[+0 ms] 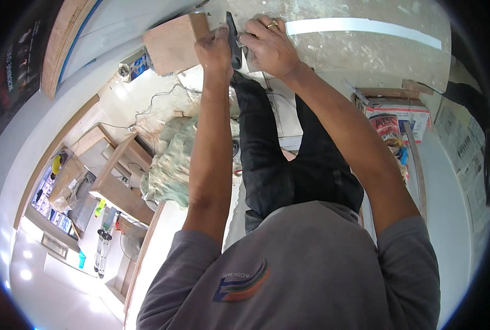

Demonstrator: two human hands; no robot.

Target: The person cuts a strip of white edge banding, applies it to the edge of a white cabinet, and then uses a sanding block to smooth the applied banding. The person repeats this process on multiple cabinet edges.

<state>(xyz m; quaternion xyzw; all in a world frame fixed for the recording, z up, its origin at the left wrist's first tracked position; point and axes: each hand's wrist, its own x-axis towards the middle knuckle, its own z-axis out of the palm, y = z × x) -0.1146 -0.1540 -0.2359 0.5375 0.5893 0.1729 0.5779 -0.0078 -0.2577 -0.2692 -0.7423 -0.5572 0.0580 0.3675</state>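
Note:
My left hand (214, 50) is closed at the top middle, its thumb side against a dark, narrow, flat piece (233, 44) that stands steeply; its exact kind does not show. Just right of it, my right hand (272, 47) has its fingers curled, with a ring on one of them. Something greyish shows under those fingertips, too hidden to name. Both hands work at the edge of a stained grey board (360, 55). Across that board, to the right of my right hand, lies a long white strip (360, 26).
A brown box-shaped block (171, 47) stands left of my left hand. Greenish crumpled sheeting (171, 159) and a thin cable (151, 102) lie on the floor at left. To the right are a white carton (415, 118) and a red packet (387, 129).

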